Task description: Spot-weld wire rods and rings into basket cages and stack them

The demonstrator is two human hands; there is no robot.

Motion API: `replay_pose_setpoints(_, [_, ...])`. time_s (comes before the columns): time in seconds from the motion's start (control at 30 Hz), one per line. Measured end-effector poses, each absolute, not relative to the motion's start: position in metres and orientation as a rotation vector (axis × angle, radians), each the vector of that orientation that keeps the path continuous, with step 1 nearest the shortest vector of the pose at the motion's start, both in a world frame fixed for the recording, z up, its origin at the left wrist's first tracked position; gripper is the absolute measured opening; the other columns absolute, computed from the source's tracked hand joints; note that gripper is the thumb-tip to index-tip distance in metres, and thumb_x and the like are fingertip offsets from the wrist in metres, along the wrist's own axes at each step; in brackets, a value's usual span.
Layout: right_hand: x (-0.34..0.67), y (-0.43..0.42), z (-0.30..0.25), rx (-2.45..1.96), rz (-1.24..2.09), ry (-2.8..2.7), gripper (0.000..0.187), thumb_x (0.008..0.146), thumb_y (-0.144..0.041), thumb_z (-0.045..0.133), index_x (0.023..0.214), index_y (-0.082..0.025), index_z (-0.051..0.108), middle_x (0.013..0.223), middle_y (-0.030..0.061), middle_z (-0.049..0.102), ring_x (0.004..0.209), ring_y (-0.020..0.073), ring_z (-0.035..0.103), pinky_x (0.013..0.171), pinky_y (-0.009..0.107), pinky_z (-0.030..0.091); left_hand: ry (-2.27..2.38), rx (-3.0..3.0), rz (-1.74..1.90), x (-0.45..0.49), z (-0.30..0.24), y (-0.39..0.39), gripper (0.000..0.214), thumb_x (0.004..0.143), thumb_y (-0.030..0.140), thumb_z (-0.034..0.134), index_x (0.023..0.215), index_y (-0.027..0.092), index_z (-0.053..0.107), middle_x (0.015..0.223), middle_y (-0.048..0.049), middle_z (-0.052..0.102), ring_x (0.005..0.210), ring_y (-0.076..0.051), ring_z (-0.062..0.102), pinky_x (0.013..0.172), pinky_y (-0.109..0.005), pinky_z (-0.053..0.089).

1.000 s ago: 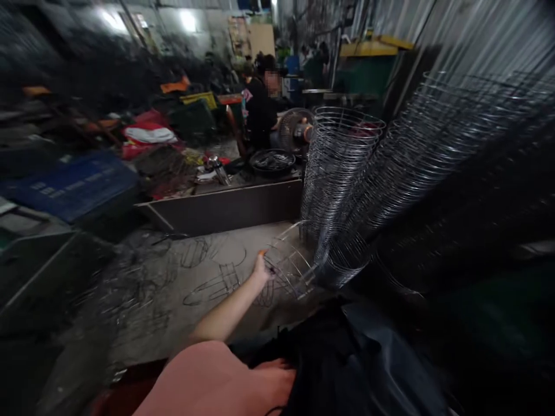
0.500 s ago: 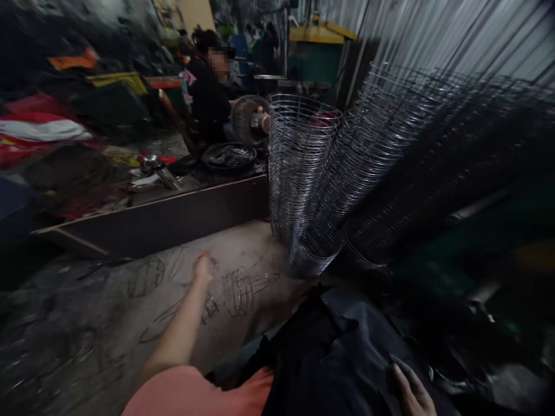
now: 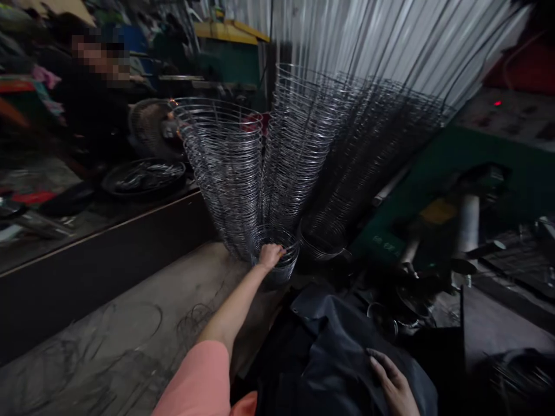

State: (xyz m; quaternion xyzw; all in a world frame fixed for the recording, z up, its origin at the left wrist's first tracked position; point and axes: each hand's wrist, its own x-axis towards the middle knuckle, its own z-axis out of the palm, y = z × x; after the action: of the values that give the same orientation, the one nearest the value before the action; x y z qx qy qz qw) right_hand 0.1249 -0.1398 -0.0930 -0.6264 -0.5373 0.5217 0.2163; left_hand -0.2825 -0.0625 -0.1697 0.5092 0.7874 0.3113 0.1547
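My left hand (image 3: 271, 256) is at the mouth of a short stack of round wire baskets (image 3: 281, 273), standing low in front of me. Its fingers are curled at the top basket's rim and look closed on the wire, though their undersides are hidden. Behind it rise taller nested stacks of the same shiny wire baskets, one wire stack (image 3: 228, 167) on the left and another wire stack (image 3: 299, 150) beside it. My right hand (image 3: 390, 378) lies on the black apron (image 3: 329, 335) over my lap, fingers stretched out and holding nothing.
A dark board (image 3: 108, 254) edges the floor at left. Past it are a pan of metal pieces (image 3: 145, 176) and a person (image 3: 82, 98) by a wire wheel. A green machine (image 3: 403, 214) stands at right. Loose wire rings (image 3: 195, 320) lie on the floor.
My left hand has moved from above the floor to the short stack's mouth. The view has turned right, bringing more of the green machine into sight. My right hand stays on the apron.
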Motion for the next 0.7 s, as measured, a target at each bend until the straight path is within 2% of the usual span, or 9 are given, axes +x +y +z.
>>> replay_pose_setpoints(0.1, [0.129,-0.136,-0.098,-1.704,1.430,-1.567,0.047,0.058,-0.060,0.062,0.080,-0.019,0.071,0.092,0.0079,0.070,0.092,0.0265,0.063,0.080,0.028,0.051,2.351,1.519,1.048,-0.311,-0.125,-0.069,0.027,0.085,0.032,0.045,0.081,0.015,0.066,0.085,-0.0120,0.062,0.092,-0.023,0.053,0.086,-0.038,0.036])
replay_pose_setpoints(0.17, [0.133,-0.130,-0.099,-1.676,1.385,-1.606,0.048,0.059,-0.060,0.062,0.083,-0.019,0.070,0.093,0.0082,0.070,0.093,0.0269,0.062,0.082,0.030,0.050,2.301,1.634,1.380,-0.315,-0.090,-0.081,0.025,0.082,0.037,0.051,0.081,0.017,0.066,0.082,-0.0088,0.062,0.086,-0.021,0.054,0.082,-0.035,0.039])
replay_pose_setpoints(0.23, [0.138,-0.120,-0.096,-1.649,1.330,-1.602,0.051,0.061,-0.059,0.062,0.090,-0.019,0.069,0.097,0.0088,0.069,0.096,0.0274,0.061,0.083,0.033,0.050,2.005,1.746,1.673,-0.305,-0.058,-0.096,0.020,0.077,0.037,0.059,0.081,0.019,0.067,0.076,-0.0049,0.063,0.075,-0.017,0.056,0.073,-0.031,0.042])
replay_pose_setpoints(0.3, [0.142,-0.107,-0.088,-1.603,1.263,-1.570,0.054,0.065,-0.058,0.061,0.102,-0.019,0.064,0.106,0.0096,0.065,0.101,0.0271,0.059,0.086,0.035,0.048,1.685,1.691,1.750,-0.282,-0.033,-0.109,0.017,0.074,0.035,0.063,0.081,0.020,0.068,0.071,-0.0027,0.063,0.067,-0.015,0.056,0.067,-0.029,0.044])
replay_pose_setpoints(0.43, [0.155,-0.083,-0.060,-1.446,1.084,-1.552,0.059,0.071,-0.052,0.060,0.120,-0.022,0.050,0.124,0.0094,0.054,0.115,0.0250,0.049,0.099,0.038,0.037,1.072,1.137,1.917,-0.217,-0.014,-0.112,0.021,0.065,0.039,0.071,0.072,0.020,0.065,0.063,0.0016,0.061,0.056,-0.013,0.056,0.064,-0.033,0.050])
replay_pose_setpoints(0.5, [0.163,-0.081,-0.048,-1.331,1.083,-1.585,0.060,0.072,-0.051,0.062,0.124,-0.024,0.047,0.128,0.0085,0.050,0.119,0.0248,0.045,0.101,0.039,0.033,0.878,0.862,1.861,-0.184,-0.018,-0.104,0.021,0.062,0.038,0.073,0.069,0.021,0.063,0.056,0.0046,0.055,0.052,-0.011,0.052,0.061,-0.035,0.052])
replay_pose_setpoints(0.6, [0.175,-0.098,-0.039,-1.083,1.316,-1.564,0.057,0.071,-0.053,0.062,0.119,-0.024,0.052,0.119,0.0088,0.057,0.111,0.0251,0.051,0.096,0.039,0.039,0.750,0.653,1.685,-0.141,-0.034,-0.088,0.017,0.063,0.032,0.072,0.068,0.020,0.062,0.052,0.0063,0.049,0.049,-0.008,0.047,0.064,-0.035,0.053])
replay_pose_setpoints(0.7, [0.178,-0.127,-0.039,-0.933,1.675,-1.371,0.042,0.073,-0.051,0.062,0.099,-0.019,0.061,0.087,0.0081,0.066,0.075,0.0201,0.064,0.070,0.034,0.050,0.693,0.596,1.472,-0.116,-0.056,-0.072,0.019,0.063,0.029,0.071,0.076,0.017,0.064,0.052,0.0059,0.048,0.050,-0.007,0.046,0.071,-0.037,0.052])
